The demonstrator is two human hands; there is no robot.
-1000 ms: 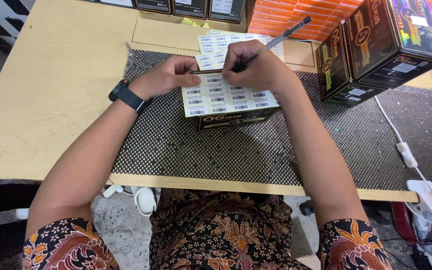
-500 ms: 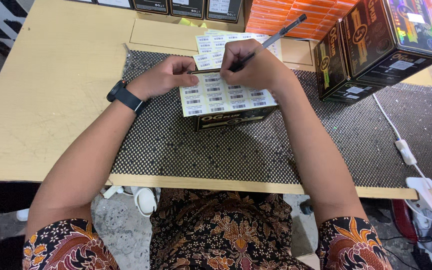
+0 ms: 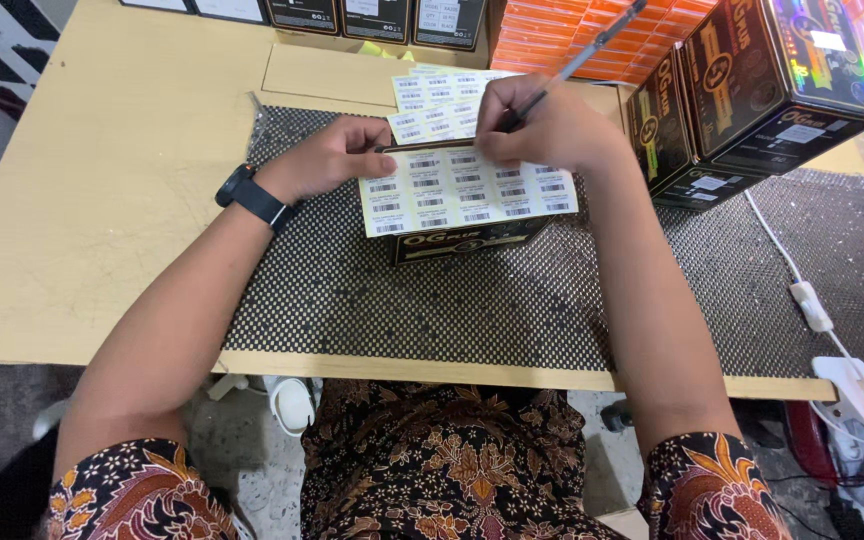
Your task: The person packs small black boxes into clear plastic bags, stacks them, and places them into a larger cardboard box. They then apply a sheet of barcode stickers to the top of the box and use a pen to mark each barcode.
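— So where is the label sheet [image 3: 467, 190]?
— Flat on top of the dark box [image 3: 467, 240] — left hand [image 3: 327, 160] pinches the sheet's far left edge.
— And the right hand [image 3: 542, 130]?
— At the far right edge, closed around a pen [image 3: 577, 62].

A black smartwatch [image 3: 249, 197] bands the left wrist; short sleeves [image 3: 142, 495] and clothing carry a brown, orange and black floral batik print.
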